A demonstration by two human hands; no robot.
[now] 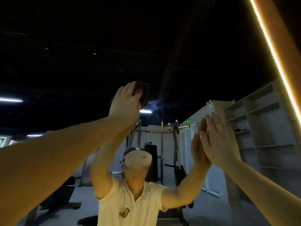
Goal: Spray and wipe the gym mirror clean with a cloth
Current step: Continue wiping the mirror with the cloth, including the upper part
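The gym mirror (81,54) fills the view ahead and reflects a person in a white shirt and a headset. My left hand (125,103) is raised high, and its straight fingers press a dark reddish-brown cloth (144,93) flat against the glass. The cloth sticks out to the right of my fingers. My right hand (218,139) lies lower and to the right, palm flat on the mirror with fingers straight, meeting its own reflection. A faint hazy smear (154,102) shows on the glass just right of the cloth. No spray bottle is in view.
A lit LED strip (268,46) runs down the mirror's right edge. The reflection shows a weight rack (162,136), a bench (61,194) at the lower left, and grey open shelving (263,121) at the right.
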